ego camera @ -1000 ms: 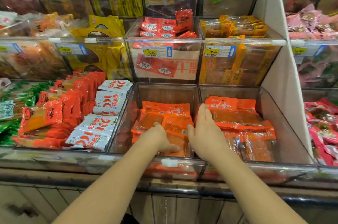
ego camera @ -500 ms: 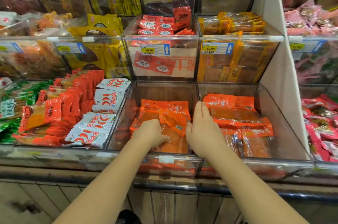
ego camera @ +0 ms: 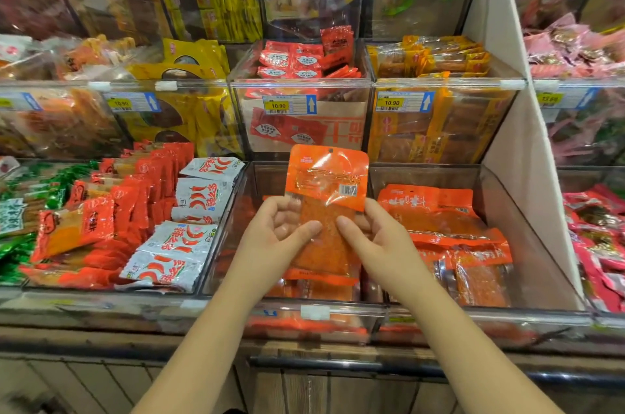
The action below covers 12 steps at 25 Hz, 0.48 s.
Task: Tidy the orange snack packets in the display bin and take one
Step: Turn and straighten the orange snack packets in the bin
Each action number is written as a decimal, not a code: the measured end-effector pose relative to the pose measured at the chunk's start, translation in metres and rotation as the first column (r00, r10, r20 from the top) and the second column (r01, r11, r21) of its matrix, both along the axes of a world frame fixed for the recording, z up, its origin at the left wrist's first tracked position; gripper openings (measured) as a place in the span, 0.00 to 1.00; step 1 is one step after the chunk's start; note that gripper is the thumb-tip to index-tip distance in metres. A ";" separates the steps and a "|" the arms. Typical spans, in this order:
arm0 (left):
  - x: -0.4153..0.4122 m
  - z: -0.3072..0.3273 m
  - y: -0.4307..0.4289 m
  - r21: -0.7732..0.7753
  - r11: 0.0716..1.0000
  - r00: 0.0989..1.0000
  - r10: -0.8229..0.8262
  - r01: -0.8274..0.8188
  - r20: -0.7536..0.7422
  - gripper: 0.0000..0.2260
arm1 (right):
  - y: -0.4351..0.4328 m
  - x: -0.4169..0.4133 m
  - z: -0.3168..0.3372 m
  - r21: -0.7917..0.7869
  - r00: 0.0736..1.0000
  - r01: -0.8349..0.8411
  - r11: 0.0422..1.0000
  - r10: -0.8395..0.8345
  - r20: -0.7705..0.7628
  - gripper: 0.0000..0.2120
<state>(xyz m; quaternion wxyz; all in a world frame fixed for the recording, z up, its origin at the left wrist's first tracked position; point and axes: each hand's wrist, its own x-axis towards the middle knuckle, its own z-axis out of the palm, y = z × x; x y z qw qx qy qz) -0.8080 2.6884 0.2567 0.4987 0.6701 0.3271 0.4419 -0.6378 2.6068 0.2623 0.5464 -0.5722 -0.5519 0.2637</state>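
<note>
Shop shelving rises in tiers of clear plastic bins, most fronted by a yellow price tag point(ego camera: 289, 105). Both hands hold one orange snack packet point(ego camera: 326, 197) upright, just above the middle display bin point(ego camera: 338, 315) of the front row. The left hand point(ego camera: 277, 237) grips its left edge: the thumb presses the clear lower front, and the other fingers point(ego camera: 287, 210) curl behind, showing through the film. The right hand point(ego camera: 378, 244) pinches the opposite edge the same way. The packet's orange header, with its barcode, is uppermost. Below it more orange packets point(ego camera: 318, 290) lie flat in the display bin; how many is hard to say, since the held one covers them. The right-hand bin point(ego camera: 527, 244) holds a pile of similar packets point(ego camera: 449, 237). White chilli packets point(ego camera: 189, 234) fill the bin to the left.
</note>
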 end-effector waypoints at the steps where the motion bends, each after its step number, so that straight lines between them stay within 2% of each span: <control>1: 0.000 -0.002 0.001 -0.023 0.999 0.999 -0.033 0.033 0.011 0.13 | 0.001 0.001 -0.001 0.011 1.000 -0.001 1.000 0.001 -0.017 0.11; 3: -0.003 -0.005 0.002 0.010 0.999 0.998 -0.042 0.043 -0.050 0.07 | 0.002 0.004 -0.002 0.032 0.999 0.000 0.999 0.001 -0.053 0.10; 5: -0.004 -0.008 0.002 0.084 0.995 0.988 -0.037 0.050 -0.150 0.09 | 0.002 0.006 -0.003 0.044 0.995 0.001 0.999 0.003 -0.100 0.09; 7: -0.004 -0.007 0.001 0.077 0.994 0.988 -0.066 0.077 -0.139 0.11 | 0.001 0.006 -0.002 0.054 0.992 -0.019 0.998 0.026 -0.124 0.10; 12: -0.006 -0.006 0.001 0.057 0.993 0.990 -0.101 0.107 -0.102 0.10 | 0.000 0.006 -0.002 0.080 0.986 -0.045 0.996 0.057 -0.154 0.12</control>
